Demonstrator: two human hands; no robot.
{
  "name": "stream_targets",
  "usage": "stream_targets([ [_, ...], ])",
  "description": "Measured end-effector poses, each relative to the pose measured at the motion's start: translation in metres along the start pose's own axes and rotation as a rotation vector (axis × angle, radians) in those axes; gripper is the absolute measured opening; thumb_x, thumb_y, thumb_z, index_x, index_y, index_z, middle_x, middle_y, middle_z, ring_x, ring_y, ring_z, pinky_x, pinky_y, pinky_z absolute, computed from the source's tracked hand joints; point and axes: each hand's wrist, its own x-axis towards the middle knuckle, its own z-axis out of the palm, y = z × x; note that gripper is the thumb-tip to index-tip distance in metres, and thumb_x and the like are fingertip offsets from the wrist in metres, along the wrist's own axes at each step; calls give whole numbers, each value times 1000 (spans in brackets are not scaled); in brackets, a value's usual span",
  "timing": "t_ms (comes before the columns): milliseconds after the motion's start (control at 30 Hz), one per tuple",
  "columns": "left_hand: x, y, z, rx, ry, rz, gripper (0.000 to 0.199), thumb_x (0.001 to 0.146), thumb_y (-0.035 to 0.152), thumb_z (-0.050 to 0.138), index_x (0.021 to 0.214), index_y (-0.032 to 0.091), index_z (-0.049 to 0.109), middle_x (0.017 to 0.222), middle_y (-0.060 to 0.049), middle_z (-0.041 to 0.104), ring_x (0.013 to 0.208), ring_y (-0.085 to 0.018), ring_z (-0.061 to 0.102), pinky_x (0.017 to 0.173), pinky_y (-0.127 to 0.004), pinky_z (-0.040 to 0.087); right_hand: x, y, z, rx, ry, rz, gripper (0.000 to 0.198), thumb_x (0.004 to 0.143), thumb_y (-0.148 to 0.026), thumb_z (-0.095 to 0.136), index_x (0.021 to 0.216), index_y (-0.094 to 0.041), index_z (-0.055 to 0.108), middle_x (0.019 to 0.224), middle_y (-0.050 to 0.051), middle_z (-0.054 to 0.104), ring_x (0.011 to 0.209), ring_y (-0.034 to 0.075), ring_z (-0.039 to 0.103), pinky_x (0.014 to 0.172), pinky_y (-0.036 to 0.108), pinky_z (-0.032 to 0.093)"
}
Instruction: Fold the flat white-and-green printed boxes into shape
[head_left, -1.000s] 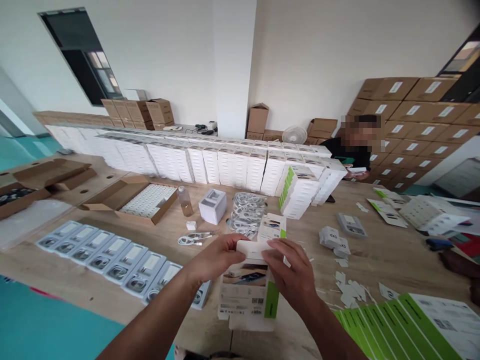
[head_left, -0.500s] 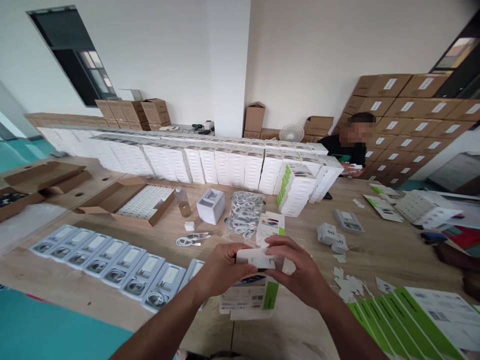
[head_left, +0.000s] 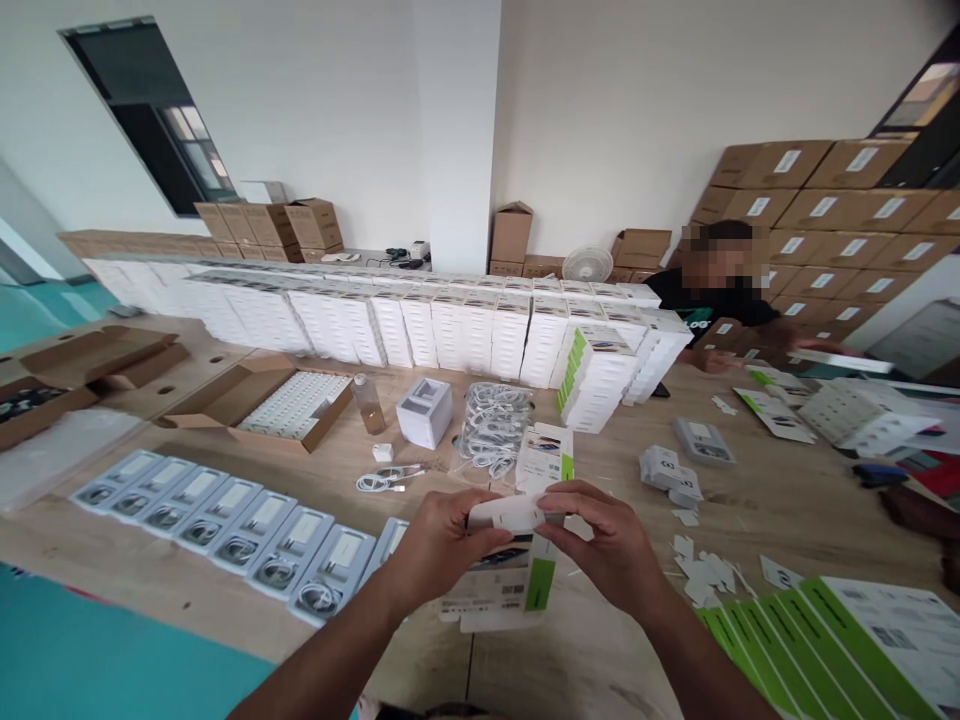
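Between my hands is a printed white carton (head_left: 491, 585) with a green stripe, its end facing up toward me. My left hand (head_left: 450, 540) grips the left side of that end, thumb along the near edge. On the right, my right hand (head_left: 600, 530) pinches the opposite corner with thumb and fingers, near the white end flap (head_left: 510, 515). The inside of the carton is hidden. Just beyond lies another printed carton (head_left: 544, 452). A row of grey trays (head_left: 330, 575) with coiled white cables stretches off to the left, the nearest partly behind my left arm.
Flat green-and-white cartons (head_left: 832, 640) lie at right, by paper scraps (head_left: 701, 570). Bundled white cables (head_left: 495, 420), a bottle (head_left: 367, 405), a white charger (head_left: 382, 452) and an open brown box (head_left: 225, 400) stand ahead. Stacked white boxes (head_left: 465, 330) form a wall; a co-worker (head_left: 712, 310) is behind.
The carton's end flap now lies closer to the opening, and my right fingers have shifted slightly on it. The co-worker's arm has reached out to the right with a white flat item.
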Motion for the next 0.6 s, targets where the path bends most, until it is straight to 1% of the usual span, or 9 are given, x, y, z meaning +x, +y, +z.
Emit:
stream_targets([
  [167, 0, -6, 1, 25, 24, 66, 27, 81, 34, 67, 105, 24, 72, 89, -1, 75, 77, -18, 66, 68, -24, 50, -3, 2, 3, -2, 47, -14, 19, 82, -22, 70, 101, -27, 70, 98, 5, 70, 87, 18, 67, 75, 28, 56],
  [267, -1, -8, 3, 24, 37, 91, 27, 82, 31, 65, 108, 25, 71, 90, 0, 75, 76, -17, 67, 69, -24, 51, -3, 0, 4, 6, 61, -17, 19, 82, -19, 70, 99, -26, 71, 96, 5, 70, 85, 17, 67, 72, 27, 55],
  [367, -1, -9, 5, 15, 59, 86, 26, 84, 30, 63, 108, 26, 71, 88, 1, 75, 74, -17, 67, 68, -24, 52, -3, -4, 5, 13, 78, 20, 15, 82, -18, 70, 94, -25, 71, 91, 4, 70, 82, 16, 66, 71, 26, 53],
  [467, 1, -7, 6, -14, 90, 97, 25, 87, 30, 60, 109, 28, 71, 90, 1, 75, 78, -17, 68, 71, -25, 53, -2, -8, 9, 29, 87, 125, 3, 83, -21, 68, 84, -23, 68, 82, 2, 67, 74, 15, 62, 68, 26, 50],
  [500, 2, -7, 6, -23, 99, 104, 26, 87, 30, 59, 110, 28, 71, 91, 1, 75, 80, -18, 68, 72, -25, 53, -1, -9, 11, 46, 90, 178, 3, 83, -23, 68, 81, -23, 65, 80, 1, 65, 71, 14, 60, 66, 25, 49],
  [533, 3, -7, 6, -29, 103, 110, 26, 88, 30, 59, 111, 28, 70, 92, 0, 75, 81, -18, 68, 73, -25, 53, 0, -10, 12, 78, 96, 236, 6, 83, -25, 68, 82, -23, 63, 80, 0, 63, 69, 13, 58, 65, 25, 48],
  [600, 3, -7, 5, -33, 107, 120, 26, 88, 30, 59, 111, 28, 70, 92, 0, 74, 81, -17, 68, 73, -25, 52, 1, -12, 14, 186, 89, 343, 16, 83, -28, 68, 95, -24, 59, 84, -1, 62, 71, 13, 57, 64, 24, 47],
])
